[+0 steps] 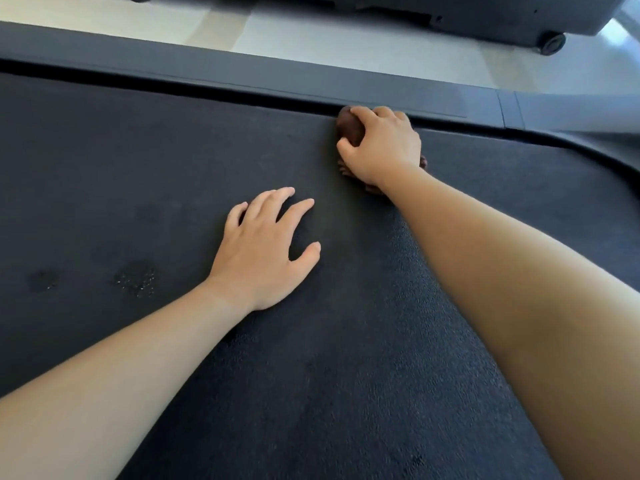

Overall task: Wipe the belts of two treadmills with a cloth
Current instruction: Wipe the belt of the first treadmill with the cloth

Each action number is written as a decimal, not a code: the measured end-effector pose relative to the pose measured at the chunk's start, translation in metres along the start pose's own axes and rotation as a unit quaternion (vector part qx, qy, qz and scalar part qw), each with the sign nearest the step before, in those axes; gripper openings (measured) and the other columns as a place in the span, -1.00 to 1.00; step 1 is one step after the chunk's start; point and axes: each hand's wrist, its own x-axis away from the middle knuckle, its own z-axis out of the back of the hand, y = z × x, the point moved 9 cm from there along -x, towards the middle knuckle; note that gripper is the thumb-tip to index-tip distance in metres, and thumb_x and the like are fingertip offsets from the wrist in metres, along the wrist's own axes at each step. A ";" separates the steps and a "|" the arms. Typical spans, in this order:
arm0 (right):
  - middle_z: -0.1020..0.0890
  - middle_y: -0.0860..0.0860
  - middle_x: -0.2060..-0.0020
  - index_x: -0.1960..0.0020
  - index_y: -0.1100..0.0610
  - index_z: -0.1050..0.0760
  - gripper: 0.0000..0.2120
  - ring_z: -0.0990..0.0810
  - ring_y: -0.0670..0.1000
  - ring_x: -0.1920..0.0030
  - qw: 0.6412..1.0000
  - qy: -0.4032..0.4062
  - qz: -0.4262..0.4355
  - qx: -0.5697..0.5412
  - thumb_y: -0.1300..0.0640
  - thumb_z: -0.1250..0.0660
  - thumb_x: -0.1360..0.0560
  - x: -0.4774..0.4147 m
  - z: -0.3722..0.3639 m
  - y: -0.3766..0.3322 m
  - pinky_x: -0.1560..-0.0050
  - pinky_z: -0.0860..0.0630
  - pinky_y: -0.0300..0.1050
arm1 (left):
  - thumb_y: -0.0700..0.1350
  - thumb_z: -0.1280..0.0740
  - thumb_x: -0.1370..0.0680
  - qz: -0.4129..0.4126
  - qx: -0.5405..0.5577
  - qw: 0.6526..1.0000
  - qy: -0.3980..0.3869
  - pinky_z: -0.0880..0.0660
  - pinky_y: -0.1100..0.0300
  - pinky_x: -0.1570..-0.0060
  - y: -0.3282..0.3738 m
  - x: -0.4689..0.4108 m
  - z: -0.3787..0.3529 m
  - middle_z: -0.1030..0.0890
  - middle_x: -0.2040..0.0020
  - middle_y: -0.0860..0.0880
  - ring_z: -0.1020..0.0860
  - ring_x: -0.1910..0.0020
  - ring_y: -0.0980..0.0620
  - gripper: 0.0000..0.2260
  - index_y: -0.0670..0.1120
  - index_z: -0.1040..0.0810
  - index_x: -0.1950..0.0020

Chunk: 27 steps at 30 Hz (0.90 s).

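The black treadmill belt [138, 161] fills most of the view. My right hand [382, 147] grips a bunched brown cloth [349, 128] and presses it on the belt right by the far side rail [242, 77]. Most of the cloth is hidden under the hand; a bit shows below the wrist. My left hand [263, 251] rests flat on the belt with fingers spread and holds nothing. Wet spots [135, 278] glisten on the belt to the left of my left hand.
Beyond the rail lies a pale tiled floor [311, 32]. The dark base of a second machine [485, 15] with a small wheel [553, 43] stands at the top right. A grey end cover [575, 109] curves around the belt's right end.
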 end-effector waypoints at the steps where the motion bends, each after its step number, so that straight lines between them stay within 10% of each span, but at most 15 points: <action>1: -0.48 0.05 -0.28 -0.40 -0.08 -0.34 -0.45 -0.38 0.17 -0.29 1.000 -0.002 0.000 0.002 -0.20 -0.18 -0.44 0.001 0.000 0.000 -0.17 -0.37 0.06 | 0.26 -0.01 -0.46 -0.001 0.003 1.000 0.000 -0.02 -0.04 -0.42 0.000 0.000 0.000 -0.19 -0.48 0.06 -0.08 -0.47 0.06 -0.44 0.13 -0.22 -0.44; 27: -0.51 0.05 -0.30 -0.33 -0.04 -0.43 -0.47 -0.47 0.15 -0.29 0.999 0.032 0.022 -0.016 -0.19 -0.14 -0.41 0.290 0.051 -0.077 -0.22 -0.44 0.23 | 0.11 -0.12 -0.55 -0.012 0.020 1.000 -0.012 -0.03 -0.08 -0.41 -0.038 0.053 0.017 -0.22 -0.49 0.02 -0.11 -0.49 0.00 -0.54 0.07 -0.26 -0.45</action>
